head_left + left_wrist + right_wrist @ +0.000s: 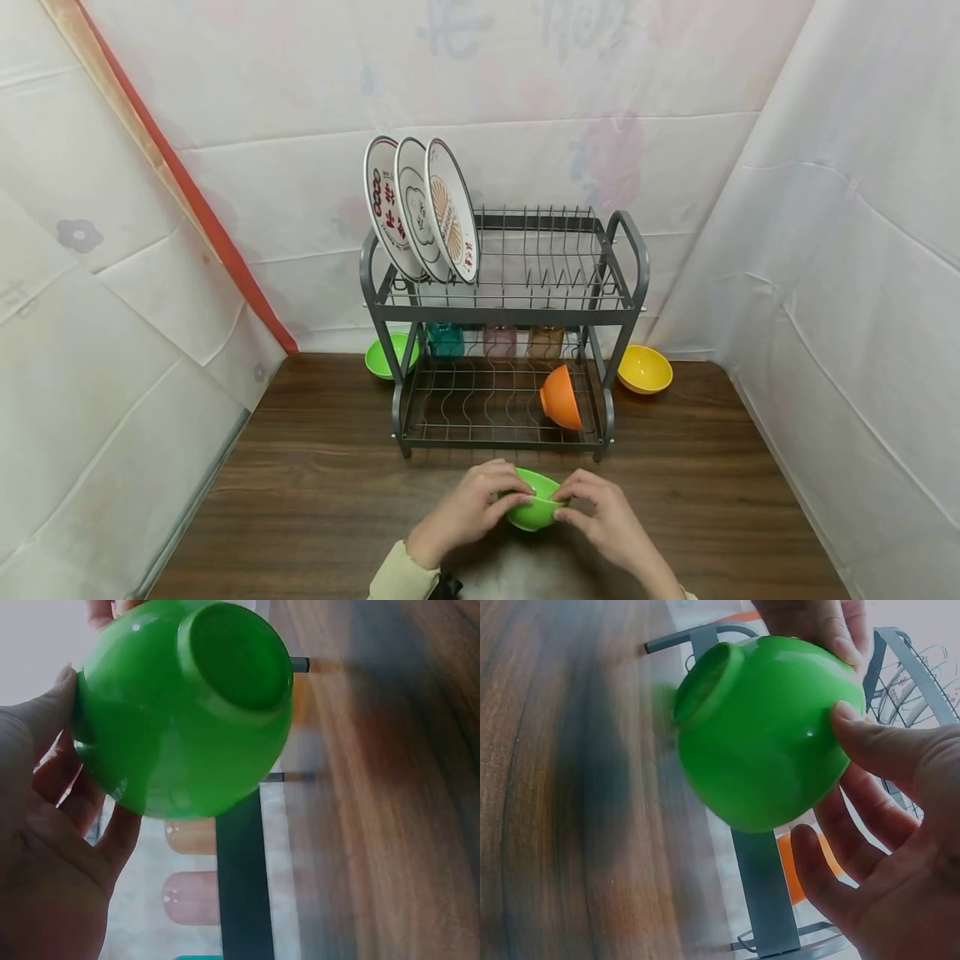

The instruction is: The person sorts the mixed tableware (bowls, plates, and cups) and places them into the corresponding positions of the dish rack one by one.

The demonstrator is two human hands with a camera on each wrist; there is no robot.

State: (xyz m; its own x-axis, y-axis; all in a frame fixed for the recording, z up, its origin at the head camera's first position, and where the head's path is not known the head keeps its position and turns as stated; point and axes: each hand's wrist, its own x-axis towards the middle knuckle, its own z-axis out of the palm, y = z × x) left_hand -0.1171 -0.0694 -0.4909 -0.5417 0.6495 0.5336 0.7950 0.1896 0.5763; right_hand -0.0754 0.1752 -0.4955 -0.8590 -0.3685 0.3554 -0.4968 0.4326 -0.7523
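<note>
Between both hands a green bowl (534,510) is held above the wooden table, in front of the rack. My left hand (474,506) pinches its left rim, thumb outside and fingers over the edge. On the opposite side my right hand (602,518) grips the rim the same way. The wrist views show the bowl's rounded underside (180,727) and its foot ring, clear of the table. An orange bowl (561,398) stands tilted on its side in the lower tier of the dark metal dish rack (510,317).
Three patterned plates (453,212) stand upright at the upper tier's left. Teal, pink and brown cups (499,342) sit at the back below. Another green bowl (390,357) is left of the rack, a yellow bowl (645,370) right. White cloth walls (840,250) enclose the table.
</note>
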